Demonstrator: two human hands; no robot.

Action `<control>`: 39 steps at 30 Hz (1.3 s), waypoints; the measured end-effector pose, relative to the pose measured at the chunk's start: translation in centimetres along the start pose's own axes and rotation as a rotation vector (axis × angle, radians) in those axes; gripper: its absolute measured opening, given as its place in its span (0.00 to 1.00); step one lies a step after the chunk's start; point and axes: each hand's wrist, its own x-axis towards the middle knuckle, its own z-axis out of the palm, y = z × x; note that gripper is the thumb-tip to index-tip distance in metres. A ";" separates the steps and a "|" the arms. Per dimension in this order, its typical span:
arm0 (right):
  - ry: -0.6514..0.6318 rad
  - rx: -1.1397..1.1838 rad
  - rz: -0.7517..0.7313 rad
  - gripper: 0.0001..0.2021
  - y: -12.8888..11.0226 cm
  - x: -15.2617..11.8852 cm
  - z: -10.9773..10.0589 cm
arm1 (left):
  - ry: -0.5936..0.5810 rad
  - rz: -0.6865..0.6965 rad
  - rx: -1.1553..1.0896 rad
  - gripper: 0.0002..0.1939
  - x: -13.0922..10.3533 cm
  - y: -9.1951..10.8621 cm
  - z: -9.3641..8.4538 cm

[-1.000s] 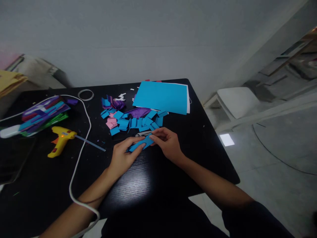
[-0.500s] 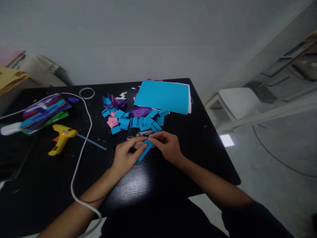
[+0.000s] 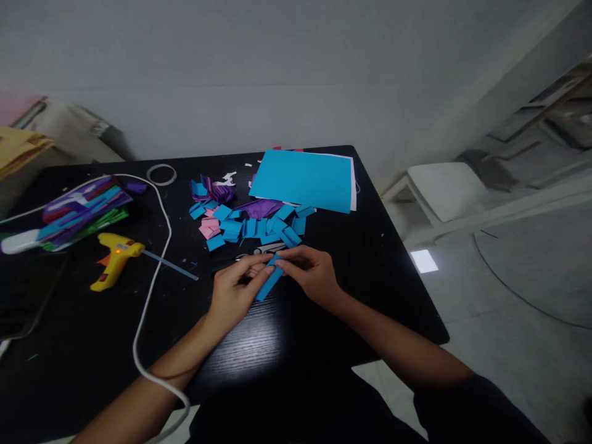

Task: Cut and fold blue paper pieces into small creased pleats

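A narrow blue paper strip (image 3: pixel 268 287) slants between my hands above the black table (image 3: pixel 370 277). My left hand (image 3: pixel 235 287) pinches its upper part between thumb and fingers. At the strip's top end, my right hand (image 3: pixel 312 271) closes thumb and fingertips on the paper. Just beyond my fingers lie scissors (image 3: pixel 269 248), partly hidden. Behind them is a spread of small folded blue pieces (image 3: pixel 231 228), with pink pieces (image 3: pixel 209 228) at its left and a purple paper (image 3: pixel 263 208) at its back.
Blue sheets (image 3: pixel 305 180) lie at the back. A yellow glue gun (image 3: pixel 115 259) with a glue stick rests on the left, near a white cable (image 3: pixel 148 296), a tape ring (image 3: pixel 161 174) and bundled coloured strips (image 3: pixel 87 209). A white chair (image 3: pixel 446 188) stands right.
The fingers of my right hand have shifted slightly at the strip's top end, and more blue paper shows there. My left hand stays nearly in place.
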 end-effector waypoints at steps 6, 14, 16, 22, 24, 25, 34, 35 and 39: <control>-0.004 0.032 0.012 0.08 0.0 0.0 0.1 | 0.011 -0.002 0.006 0.10 0.1 0.3 0.0; -0.026 0.030 0.019 0.10 -0.1 0.0 0.1 | 0.028 -0.003 -0.001 0.09 0.1 0.3 0.0; -0.046 0.015 0.014 0.10 -0.2 0.0 0.0 | 0.032 -0.019 -0.018 0.11 0.1 0.1 0.0; -0.081 0.016 0.003 0.11 -0.2 0.1 0.1 | -0.016 -0.043 -0.096 0.15 0.3 0.2 -0.2; -0.095 0.033 0.018 0.12 -0.2 0.0 0.1 | -0.028 -0.021 -0.084 0.15 0.4 0.4 -0.2; -0.101 0.043 0.024 0.13 -0.2 0.0 0.2 | -0.029 -0.010 -0.073 0.15 0.4 0.5 -0.2; -0.094 -0.001 0.052 0.15 -0.6 0.2 -0.1 | 0.015 -0.024 0.016 0.10 0.4 -0.2 -0.6; -0.077 0.006 0.057 0.15 -0.6 0.3 -0.1 | 0.022 -0.023 0.018 0.09 0.4 -0.2 -0.6; -0.027 0.033 0.066 0.14 -0.4 0.4 -0.1 | 0.048 -0.014 0.003 0.08 0.4 0.1 -0.4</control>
